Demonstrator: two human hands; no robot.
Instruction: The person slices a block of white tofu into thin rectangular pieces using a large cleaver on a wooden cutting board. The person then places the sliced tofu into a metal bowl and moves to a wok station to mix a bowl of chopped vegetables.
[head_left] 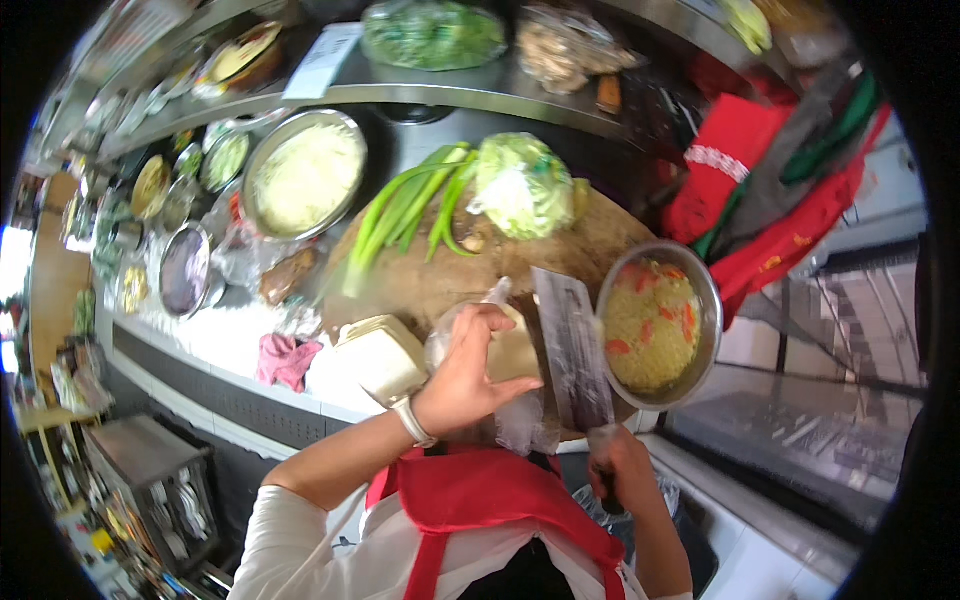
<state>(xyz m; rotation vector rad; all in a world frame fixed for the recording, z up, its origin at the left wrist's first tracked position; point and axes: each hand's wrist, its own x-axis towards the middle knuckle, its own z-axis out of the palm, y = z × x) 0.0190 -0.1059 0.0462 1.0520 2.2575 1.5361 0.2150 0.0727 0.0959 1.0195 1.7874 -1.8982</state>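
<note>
here's the pale block (514,352) over the round board's (420,285) near side, and i see the left hand (470,368) holding it in a half-curled grip. right hand's (625,468) grip wraps the cleaver (574,345), blade between block and metal bowl (714,335).

White lettering (716,163) is showing on the red cloth (738,128) at upper right; blur is rendering it unreadable.
</note>
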